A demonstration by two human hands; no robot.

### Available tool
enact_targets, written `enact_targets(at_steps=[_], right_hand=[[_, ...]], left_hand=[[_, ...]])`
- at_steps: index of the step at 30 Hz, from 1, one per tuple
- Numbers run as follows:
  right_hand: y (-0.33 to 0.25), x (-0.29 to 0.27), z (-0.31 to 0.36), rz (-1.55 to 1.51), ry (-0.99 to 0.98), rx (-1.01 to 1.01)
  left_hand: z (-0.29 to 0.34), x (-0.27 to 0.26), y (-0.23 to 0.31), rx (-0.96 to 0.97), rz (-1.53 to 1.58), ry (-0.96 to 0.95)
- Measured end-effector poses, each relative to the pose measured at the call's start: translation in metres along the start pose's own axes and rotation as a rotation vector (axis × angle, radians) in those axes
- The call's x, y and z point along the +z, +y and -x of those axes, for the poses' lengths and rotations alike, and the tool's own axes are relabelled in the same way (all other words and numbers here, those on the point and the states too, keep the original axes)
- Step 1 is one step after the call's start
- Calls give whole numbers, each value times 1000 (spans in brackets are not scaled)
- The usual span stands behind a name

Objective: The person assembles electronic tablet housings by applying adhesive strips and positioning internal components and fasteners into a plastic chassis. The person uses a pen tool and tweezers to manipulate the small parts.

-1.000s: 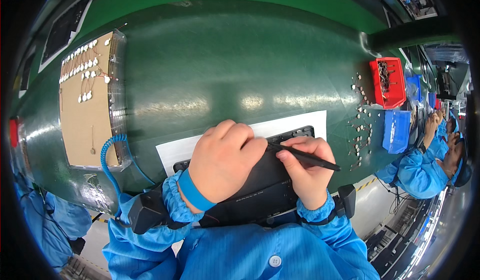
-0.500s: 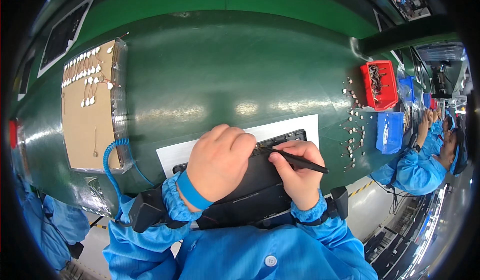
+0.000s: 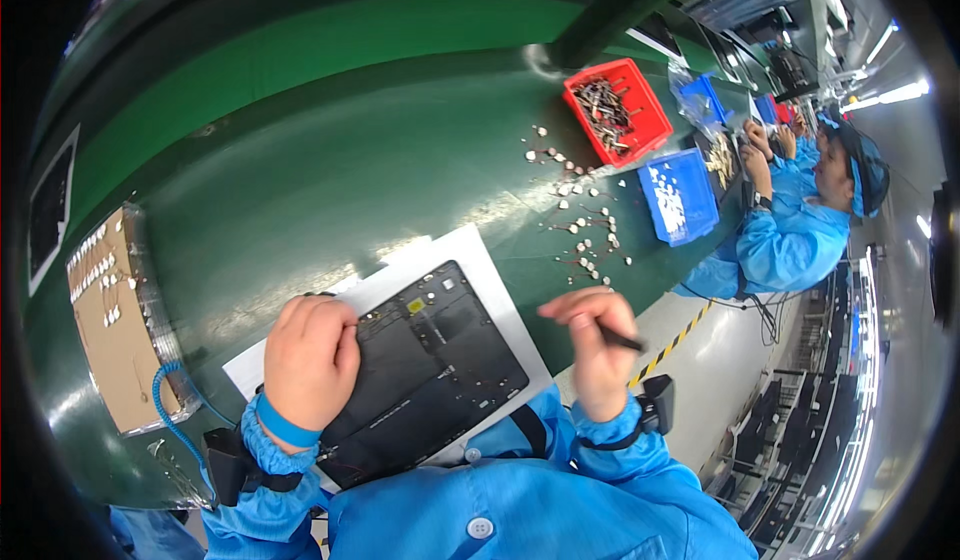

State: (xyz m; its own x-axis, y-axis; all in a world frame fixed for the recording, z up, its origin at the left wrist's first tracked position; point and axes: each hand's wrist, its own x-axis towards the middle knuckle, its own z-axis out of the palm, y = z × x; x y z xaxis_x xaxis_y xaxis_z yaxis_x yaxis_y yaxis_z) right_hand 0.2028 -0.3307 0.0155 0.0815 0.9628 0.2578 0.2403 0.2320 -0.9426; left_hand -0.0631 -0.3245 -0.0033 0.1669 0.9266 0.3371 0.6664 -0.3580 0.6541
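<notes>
A flat black tablet housing [image 3: 440, 350] lies tilted on a white sheet [image 3: 505, 300], its inner side up, with a yellow patch [image 3: 415, 306] near its far edge. My left hand [image 3: 310, 355], a blue band at its wrist, rests at the housing's left end with fingers curled. Whatever those fingers pinch is hidden from view. Off the housing's right side, my right hand [image 3: 600, 350] is raised with its index finger pointing left. A slim black pen-shaped tool [image 3: 622, 339] sits in its grip. Small round white parts with thin wires [image 3: 590, 225] lie scattered beyond this hand.
A red bin [image 3: 645, 110] of small metal parts and a blue bin [image 3: 690, 200] with white pieces stand at the far right. Wired white parts line a cardboard-topped stack [image 3: 115, 350] at left. A coiled blue cord [image 3: 165, 400] runs beside it. A co-worker [image 3: 800, 230] sits at right.
The view has swung right. My right hand has left the housing with the tool and moved right. My left hand has shifted to the housing's left end, uncovering its inside.
</notes>
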Motion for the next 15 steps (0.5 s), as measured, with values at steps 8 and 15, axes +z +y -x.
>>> enact_targets(at_steps=[8, 15], right_hand=[[41, -82, 4, 798, 174, 150], [30, -74, 1, 423, 293, 321]], left_hand=[[1, 5, 0, -4, -28, -23], [3, 3, -1, 13, -38, -28]])
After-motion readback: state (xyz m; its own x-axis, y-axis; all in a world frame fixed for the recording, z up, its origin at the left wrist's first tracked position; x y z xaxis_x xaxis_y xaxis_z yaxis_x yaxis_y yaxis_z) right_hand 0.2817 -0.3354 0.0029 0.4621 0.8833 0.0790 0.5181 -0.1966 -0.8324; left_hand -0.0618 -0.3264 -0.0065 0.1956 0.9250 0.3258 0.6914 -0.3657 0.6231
